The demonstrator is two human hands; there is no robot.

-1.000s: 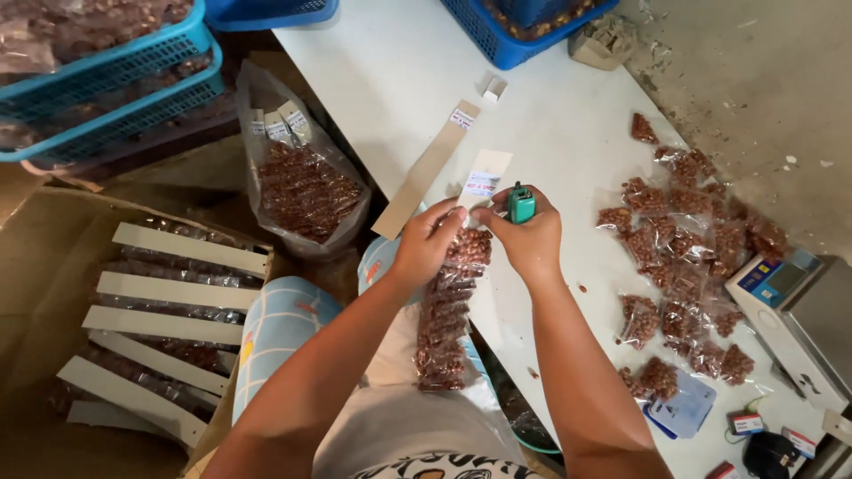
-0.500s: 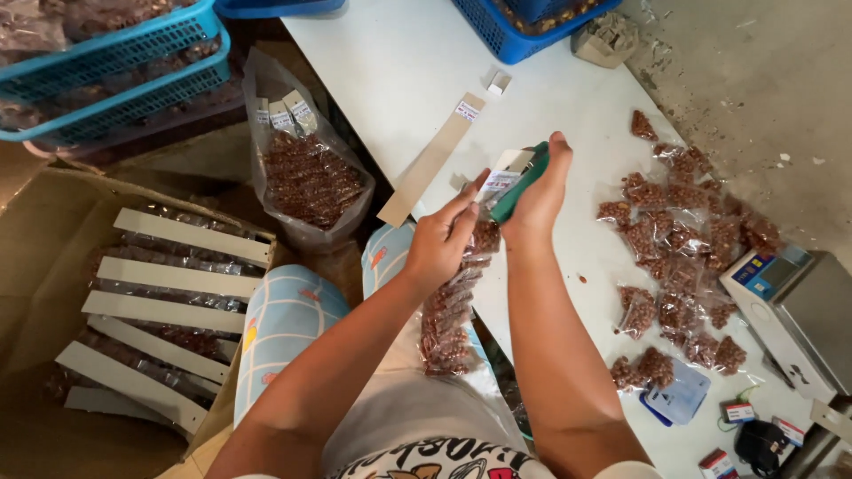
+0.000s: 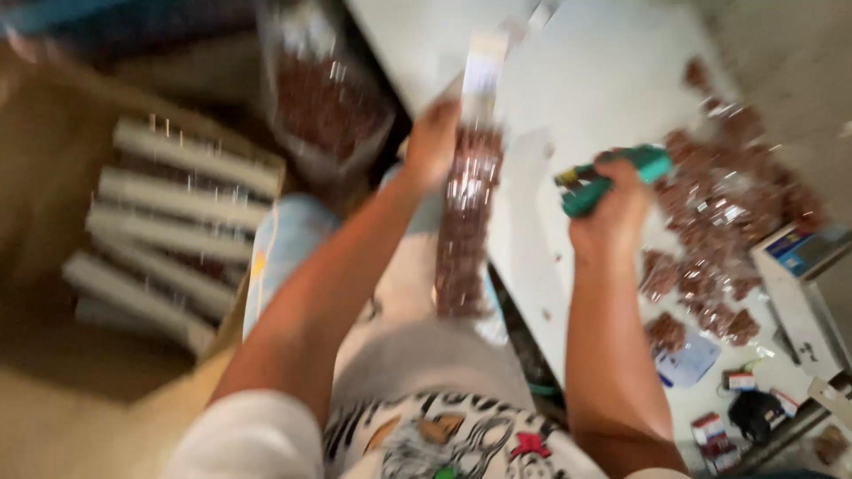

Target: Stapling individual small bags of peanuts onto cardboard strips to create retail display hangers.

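Observation:
The view is blurred by motion. My left hand (image 3: 437, 135) grips the top of a long hanging strip of small clear packets filled with brown pieces (image 3: 466, 222), with a white card header above my fingers. The strip dangles over my lap beside the white table (image 3: 568, 71). My right hand (image 3: 608, 200) is apart from the strip, to its right over the table, closed around a green stapler (image 3: 612, 176).
A heap of loose brown packets (image 3: 728, 213) lies on the table's right side, next to a small scale (image 3: 803, 253). A cardboard box (image 3: 53, 231) at left holds rows of finished strips (image 3: 177, 204). A clear bag of brown pieces (image 3: 324, 98) stands behind it.
My right hand has pulled the stapler away from the strip's header to the right. My left hand has lifted the strip so it hangs free. The camera has swung, blurring the view.

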